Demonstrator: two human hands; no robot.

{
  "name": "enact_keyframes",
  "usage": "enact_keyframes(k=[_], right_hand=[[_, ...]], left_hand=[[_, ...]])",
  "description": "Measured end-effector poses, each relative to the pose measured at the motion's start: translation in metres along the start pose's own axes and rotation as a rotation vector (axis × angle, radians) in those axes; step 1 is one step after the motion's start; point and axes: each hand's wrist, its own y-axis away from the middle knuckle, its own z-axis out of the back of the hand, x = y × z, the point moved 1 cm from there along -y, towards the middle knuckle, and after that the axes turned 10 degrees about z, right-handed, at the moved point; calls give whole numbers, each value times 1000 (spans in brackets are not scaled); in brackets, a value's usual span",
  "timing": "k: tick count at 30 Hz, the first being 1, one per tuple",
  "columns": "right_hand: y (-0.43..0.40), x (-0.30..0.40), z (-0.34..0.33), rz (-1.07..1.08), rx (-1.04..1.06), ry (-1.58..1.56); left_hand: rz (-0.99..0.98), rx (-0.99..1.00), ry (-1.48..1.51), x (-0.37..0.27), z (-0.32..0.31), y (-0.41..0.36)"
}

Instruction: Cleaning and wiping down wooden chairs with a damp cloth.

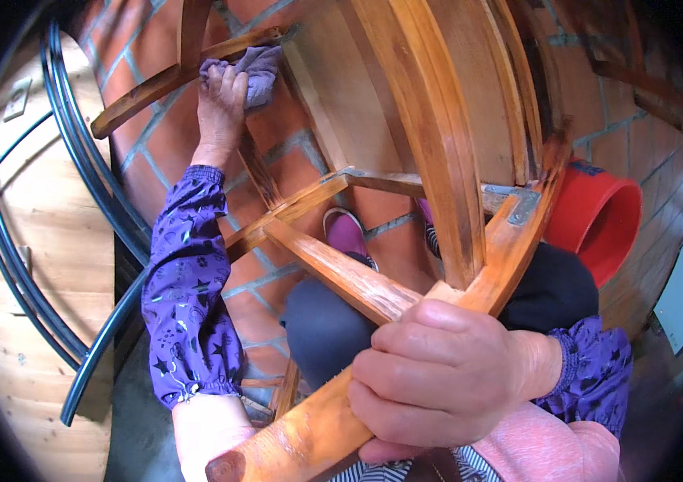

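Observation:
A varnished wooden chair frame [426,120] lies tipped in front of me, its curved slats and panel reaching away from me. My left hand [221,102] holds a crumpled purple-grey cloth [260,75] against a wooden bar [142,102] at the upper left. My right hand [438,373] is wrapped around a thick wooden piece [299,428] of the frame, close to my lap. Just beyond that hand, a crossbar [341,274] and a curved slat meet the frame. A metal corner bracket [522,205] is fixed at a joint to the right.
A red plastic bucket [603,223] lies on its side at the right. At the left, black curved tubes [94,156] rest against a pale wooden board [46,229]. My knees and shoes are beneath the frame, over a brick-tiled floor [257,301].

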Motion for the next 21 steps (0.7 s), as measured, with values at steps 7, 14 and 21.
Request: enact_keyframes(k=[7, 14, 21], right_hand=[[-1, 1, -1, -14, 49, -14], [-1, -3, 1, 14, -1, -18], [-9, -2, 20, 101, -63, 93]], left_hand=[[198, 206, 301, -60, 45, 82], [172, 337, 640, -62, 75, 100], [765, 762, 1881, -47, 118, 127]])
